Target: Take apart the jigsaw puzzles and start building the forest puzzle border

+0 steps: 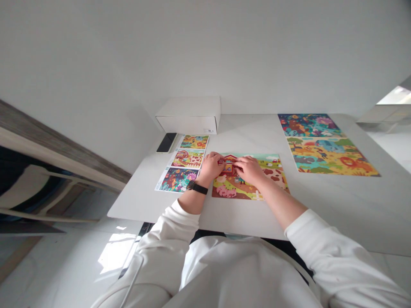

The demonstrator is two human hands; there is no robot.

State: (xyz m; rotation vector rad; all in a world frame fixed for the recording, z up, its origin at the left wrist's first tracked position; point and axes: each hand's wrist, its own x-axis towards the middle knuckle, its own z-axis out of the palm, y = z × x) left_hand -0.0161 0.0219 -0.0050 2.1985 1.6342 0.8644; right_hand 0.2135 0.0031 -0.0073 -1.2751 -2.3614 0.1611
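Observation:
A farm-scene puzzle (236, 193) lies flat on the table in front of me, with a red barn, a pink pig and a brown-spotted cow on it. My left hand (211, 167), with a black watch on its wrist, rests at the puzzle's upper left. Its fingers are closed around a small red puzzle piece (221, 161) beside the barn. From the right, my right hand (250, 170) reaches over the barn, its fingertips pressed together at the barn's right side. Whatever lies under those fingertips is hidden.
Left of the puzzle lies a reference sheet (188, 159) with three small pictures. A phone (167, 142) and a white box (188, 113) are behind it, near the wall. Two more colourful pictures, a night scene (310, 125) and a safari scene (330, 156), lie at the right.

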